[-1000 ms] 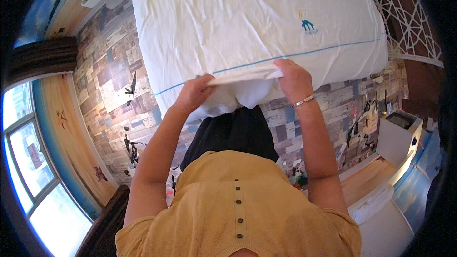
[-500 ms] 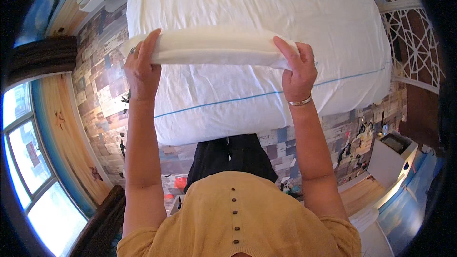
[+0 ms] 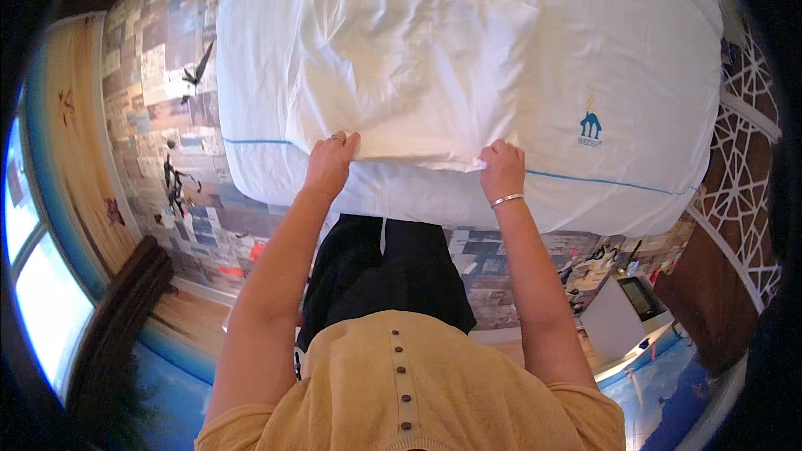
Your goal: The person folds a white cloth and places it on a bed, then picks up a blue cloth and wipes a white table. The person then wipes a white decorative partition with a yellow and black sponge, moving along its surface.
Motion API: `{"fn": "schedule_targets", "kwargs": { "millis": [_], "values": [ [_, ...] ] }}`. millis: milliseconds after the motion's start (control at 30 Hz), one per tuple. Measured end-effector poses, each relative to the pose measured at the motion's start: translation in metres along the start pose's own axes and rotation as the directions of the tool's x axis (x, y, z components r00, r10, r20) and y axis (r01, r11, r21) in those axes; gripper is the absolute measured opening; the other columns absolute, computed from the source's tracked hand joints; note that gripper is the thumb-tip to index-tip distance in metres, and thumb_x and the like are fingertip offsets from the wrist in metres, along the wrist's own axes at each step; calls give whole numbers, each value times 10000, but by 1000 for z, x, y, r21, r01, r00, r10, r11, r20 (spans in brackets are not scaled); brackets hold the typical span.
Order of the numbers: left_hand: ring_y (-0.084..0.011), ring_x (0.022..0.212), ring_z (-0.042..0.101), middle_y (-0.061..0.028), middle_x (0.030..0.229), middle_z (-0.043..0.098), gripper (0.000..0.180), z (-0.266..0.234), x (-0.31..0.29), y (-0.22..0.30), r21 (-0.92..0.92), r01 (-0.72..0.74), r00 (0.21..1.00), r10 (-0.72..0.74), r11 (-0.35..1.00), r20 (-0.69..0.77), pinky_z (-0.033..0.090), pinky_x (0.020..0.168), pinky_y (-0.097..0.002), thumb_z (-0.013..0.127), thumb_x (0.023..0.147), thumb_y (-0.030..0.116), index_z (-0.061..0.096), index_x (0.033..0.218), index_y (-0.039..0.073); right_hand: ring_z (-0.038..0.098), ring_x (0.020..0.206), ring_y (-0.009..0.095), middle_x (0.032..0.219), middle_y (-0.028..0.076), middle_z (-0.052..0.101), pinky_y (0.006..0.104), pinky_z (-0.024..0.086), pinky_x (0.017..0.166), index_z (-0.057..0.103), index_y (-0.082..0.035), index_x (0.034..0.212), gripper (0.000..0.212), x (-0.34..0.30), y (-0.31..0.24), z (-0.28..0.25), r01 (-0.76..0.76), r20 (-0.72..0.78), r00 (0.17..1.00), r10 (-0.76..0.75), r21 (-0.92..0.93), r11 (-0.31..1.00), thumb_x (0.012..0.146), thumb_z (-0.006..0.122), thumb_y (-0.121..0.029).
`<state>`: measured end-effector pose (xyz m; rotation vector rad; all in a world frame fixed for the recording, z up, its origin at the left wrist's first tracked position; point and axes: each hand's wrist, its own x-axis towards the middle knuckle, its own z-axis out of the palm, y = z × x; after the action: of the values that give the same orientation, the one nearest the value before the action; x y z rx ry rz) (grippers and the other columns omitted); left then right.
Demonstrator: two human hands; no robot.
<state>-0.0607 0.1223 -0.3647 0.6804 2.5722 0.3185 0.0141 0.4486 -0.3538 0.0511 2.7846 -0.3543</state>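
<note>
A white rectangular cloth, by its shape a pillowcase (image 3: 418, 75), lies spread and creased on the bed's white cover (image 3: 610, 58). My left hand (image 3: 332, 159) is closed on the near edge toward its left corner, a ring on one finger. Gripping the near right corner is my right hand (image 3: 503, 169), with a bracelet at the wrist. Between the two hands the near edge is pulled fairly straight, just above the cover's blue line (image 3: 585, 181). Whether anything is inside the cloth I cannot tell.
The bed's near edge is close to my legs in black trousers (image 3: 388, 276). Patchwork-patterned flooring (image 3: 159, 117) surrounds it. A white lattice screen (image 3: 739, 171) stands at the right, and a white cabinet (image 3: 614, 317) at the lower right. Windows (image 3: 54, 326) are on the left.
The cloth was held up as a narrow folded band; now it is spread flat on the bed. Both hands have come lower and closer together, still gripping it. The view has shifted.
</note>
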Motion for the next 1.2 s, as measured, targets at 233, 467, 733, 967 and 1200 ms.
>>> {"fn": "schedule_targets", "kwargs": {
  "millis": [233, 467, 733, 967, 1200],
  "values": [
    [-361, 935, 566, -200, 1036, 564, 478, 32, -12, 4, -195, 107, 993, -113, 975, -21, 457, 775, -445, 588, 766, 85, 475, 1228, 37, 567, 974, 282, 936, 112, 602, 431, 415, 854, 642, -97, 885, 148, 12, -55, 29, -80, 444, 875, 193, -260, 962, 809, 521, -137],
    [-364, 944, 520, -198, 1079, 509, 468, 14, 16, -22, -561, 232, 850, -446, 794, -281, 433, 832, -425, 624, 798, 122, 456, 1225, 28, 608, 834, 294, 992, 133, 582, 374, 491, 758, 557, -62, 1080, 323, 114, -144, 30, 127, 30, 987, -159, 472, 872, 786, 626, -177],
    [-411, 956, 522, -218, 1152, 453, 497, 3, 51, -54, -630, 300, 642, -640, 717, -422, 473, 772, -435, 570, 796, 9, 393, 1259, 48, 575, 961, 330, 1027, 158, 599, 399, 491, 806, 540, -76, 1052, 272, 309, -228, -6, 197, -292, 955, -55, 483, 853, 824, 571, -221],
    [-360, 863, 547, -192, 1043, 485, 329, 11, 58, -69, -680, 314, 605, -692, 663, -395, 465, 701, -424, 555, 837, 47, 473, 1155, 47, 623, 936, 318, 996, 172, 645, 402, 512, 794, 606, -75, 1015, 229, 371, -259, -17, -16, -15, 1000, 17, 44, 999, 844, 533, -208],
    [-333, 972, 486, -133, 1029, 514, 268, 0, 45, -85, -683, 311, 418, -741, 661, -526, 409, 801, -437, 643, 781, 87, 525, 1019, 54, 646, 729, 193, 805, 115, 653, 302, 523, 670, 586, -17, 897, 157, 357, -260, 13, 3, -88, 985, 146, 867, 498, 832, 598, -159]
  ]
}}
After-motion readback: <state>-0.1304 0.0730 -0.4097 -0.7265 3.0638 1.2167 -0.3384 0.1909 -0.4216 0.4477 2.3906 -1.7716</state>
